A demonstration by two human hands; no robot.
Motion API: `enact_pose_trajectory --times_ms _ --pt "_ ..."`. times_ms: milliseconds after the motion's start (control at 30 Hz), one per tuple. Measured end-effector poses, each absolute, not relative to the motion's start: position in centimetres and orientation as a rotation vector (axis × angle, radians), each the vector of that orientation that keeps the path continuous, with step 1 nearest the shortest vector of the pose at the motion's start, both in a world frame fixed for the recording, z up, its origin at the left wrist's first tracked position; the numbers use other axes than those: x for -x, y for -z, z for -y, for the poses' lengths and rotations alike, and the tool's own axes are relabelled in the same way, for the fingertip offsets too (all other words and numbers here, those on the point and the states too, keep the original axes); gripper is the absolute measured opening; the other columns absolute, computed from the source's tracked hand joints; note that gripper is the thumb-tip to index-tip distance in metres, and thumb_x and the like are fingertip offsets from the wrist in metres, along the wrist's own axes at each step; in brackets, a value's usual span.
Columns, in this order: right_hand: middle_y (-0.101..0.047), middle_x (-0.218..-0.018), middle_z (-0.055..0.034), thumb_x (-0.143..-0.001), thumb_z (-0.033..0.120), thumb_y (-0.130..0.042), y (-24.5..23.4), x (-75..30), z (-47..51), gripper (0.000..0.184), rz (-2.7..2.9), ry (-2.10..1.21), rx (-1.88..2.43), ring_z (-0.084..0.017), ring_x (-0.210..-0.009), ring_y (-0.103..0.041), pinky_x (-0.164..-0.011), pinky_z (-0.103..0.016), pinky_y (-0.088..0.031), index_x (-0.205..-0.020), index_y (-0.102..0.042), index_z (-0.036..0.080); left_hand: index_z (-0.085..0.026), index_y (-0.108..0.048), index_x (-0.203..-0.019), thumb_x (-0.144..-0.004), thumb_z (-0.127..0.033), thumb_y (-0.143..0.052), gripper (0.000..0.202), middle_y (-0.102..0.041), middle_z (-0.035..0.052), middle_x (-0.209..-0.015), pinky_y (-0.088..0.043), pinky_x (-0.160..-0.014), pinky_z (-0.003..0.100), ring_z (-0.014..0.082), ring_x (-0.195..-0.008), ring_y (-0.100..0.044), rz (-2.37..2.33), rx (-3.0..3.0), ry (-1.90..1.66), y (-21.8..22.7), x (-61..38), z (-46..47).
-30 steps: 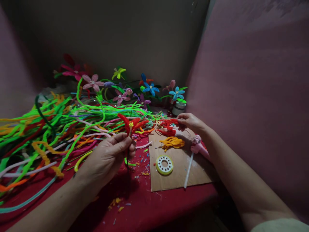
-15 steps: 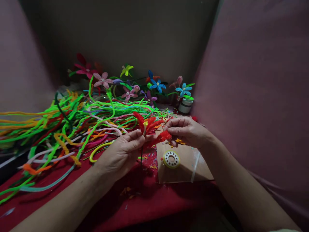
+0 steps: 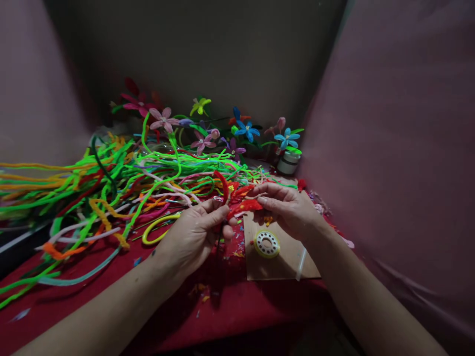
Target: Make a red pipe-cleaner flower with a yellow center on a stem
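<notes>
Near the middle of the red cloth-covered table point(image 3: 230, 306), the left hand point(image 3: 193, 237) pinched the half-built red pipe-cleaner flower point(image 3: 224, 190) by its stem while the right hand point(image 3: 287, 207) held a loose red pipe-cleaner petal point(image 3: 247, 205) against it, not yet attached.

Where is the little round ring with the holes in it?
In the head view, the round ring lies flat on the brown cardboard, right of centre, just below the right hand and beside a white stick.
</notes>
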State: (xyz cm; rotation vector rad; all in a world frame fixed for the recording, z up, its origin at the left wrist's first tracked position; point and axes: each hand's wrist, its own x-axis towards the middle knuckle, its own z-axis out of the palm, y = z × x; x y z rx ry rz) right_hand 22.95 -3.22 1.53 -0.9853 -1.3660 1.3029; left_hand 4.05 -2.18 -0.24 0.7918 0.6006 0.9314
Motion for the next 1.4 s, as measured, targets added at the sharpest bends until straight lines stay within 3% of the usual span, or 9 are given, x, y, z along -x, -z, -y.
enact_pose_trajectory --times_ms 133,200,300,433,733,967,1133,1333,1400 --pt "-0.059 -0.076 -0.0016 -0.078 0.024 -0.063 -1.7 -21.5 5.1 0.004 1.472 -0.54 1.148 -0.014 -0.072 -0.055 -0.065 -0.029 -0.045 -0.08 -0.066 0.021 -0.014 -0.058 -0.082 -0.073 -0.013 -0.067 0.012 -0.059 -0.0026 -0.055 -0.043 -0.042 0.015 0.0063 -0.041 -0.054 -0.633 -0.859 -0.986 0.2 -4.2 2.4" --pt "-0.055 -0.074 -0.0021 -0.079 0.019 -0.062 -1.8 -20.6 6.1 0.006 1.571 -0.168 1.142 -0.016 -0.074 -0.053 -0.066 -0.032 -0.045 -0.078 -0.066 0.023 -0.014 -0.059 -0.079 -0.073 -0.016 -0.068 0.01 -0.059 -0.0023 -0.054 -0.043 -0.044 0.015 0.0064 -0.042 -0.054 -0.657 -0.927 -1.016 0.3 -4.2 2.6" --pt "-0.054 -0.072 -0.003 -0.079 0.017 -0.06 -1.9 -19.4 7.1 0.009 1.722 0.116 1.131 -0.018 -0.072 -0.052 -0.065 -0.035 -0.044 -0.08 -0.066 0.024 -0.014 -0.061 -0.077 -0.075 -0.02 -0.067 0.009 -0.063 -0.0001 -0.06 -0.044 -0.05 0.017 0.0071 -0.046 -0.056 -0.676 -1.041 -1.054 0.4 -4.2 2.9" --pt "-0.056 -0.071 -0.0046 -0.081 0.017 -0.057 -1.6 -18.8 6.9 0.008 1.788 0.143 1.224 -0.019 -0.071 -0.052 -0.066 -0.037 -0.045 -0.078 -0.063 0.021 -0.015 -0.061 -0.075 -0.075 -0.024 -0.067 0.01 -0.063 -0.0008 -0.058 -0.045 -0.056 0.021 0.0099 -0.05 -0.058 -0.72 -1.138 -1.09 0.3 -4.1 3.2" --pt "-0.059 -0.073 -0.0056 -0.083 0.016 -0.053 -0.8 -18.5 6.3 0.01 1.813 0.219 1.284 -0.019 -0.073 -0.054 -0.069 -0.035 -0.043 -0.074 -0.055 0.019 -0.015 -0.06 -0.071 -0.072 -0.021 -0.07 0.011 -0.063 -0.0022 -0.062 -0.045 -0.054 0.022 0.0105 -0.048 -0.059 -0.735 -1.162 -1.148 -0.3 -4.3 3.5" --pt "-0.053 -0.072 -0.0056 -0.085 0.011 -0.043 -0.8 -18.9 6.4 0.014 1.845 0.364 1.232 -0.019 -0.071 -0.048 -0.063 -0.034 -0.04 -0.076 -0.047 0.02 -0.014 -0.062 -0.079 -0.075 -0.021 -0.067 0.01 -0.065 -0.0003 -0.064 -0.043 -0.054 0.018 0.0074 -0.05 -0.058 -0.697 -1.052 -1.089 0.4 -4.4 2.8" --pt "-0.05 -0.072 -0.003 -0.085 0.012 -0.047 -0.7 -19.3 6.7 0.014 1.693 0.15 1.22 -0.015 -0.069 -0.047 -0.063 -0.03 -0.039 -0.073 -0.049 0.02 -0.013 -0.062 -0.078 -0.074 -0.018 -0.067 0.009 -0.064 -0.0004 -0.065 -0.044 -0.05 0.017 0.0062 -0.047 -0.057 -0.673 -1.007 -1.085 0.5 -4.4 2.6" --pt "-0.052 -0.063 0.0019 -0.081 0.035 -0.059 0.3 -18.6 6.3 0.021 1.231 -0.989 1.137 -0.009 -0.054 -0.045 -0.052 -0.024 -0.037 -0.07 -0.058 0.017 -0.012 -0.062 -0.079 -0.074 -0.021 -0.068 0.012 -0.064 -0.0003 -0.062 -0.046 -0.051 0.016 0.0065 -0.047 -0.058 -0.653 -1.02 -1.061 0.5 -4.4 2.9" --pt "-0.055 -0.061 0.0015 -0.076 0.035 -0.064 0.5 -18.2 5.9 0.023 1.024 -1.181 1.023 -0.008 -0.05 -0.045 -0.05 -0.022 -0.036 -0.066 -0.059 0.015 -0.012 -0.062 -0.079 -0.075 -0.021 -0.067 0.011 -0.065 0.0006 -0.065 -0.049 -0.054 0.017 0.0074 -0.05 -0.06 -0.624 -1.02 -1.033 0.6 -4.5 3.0"
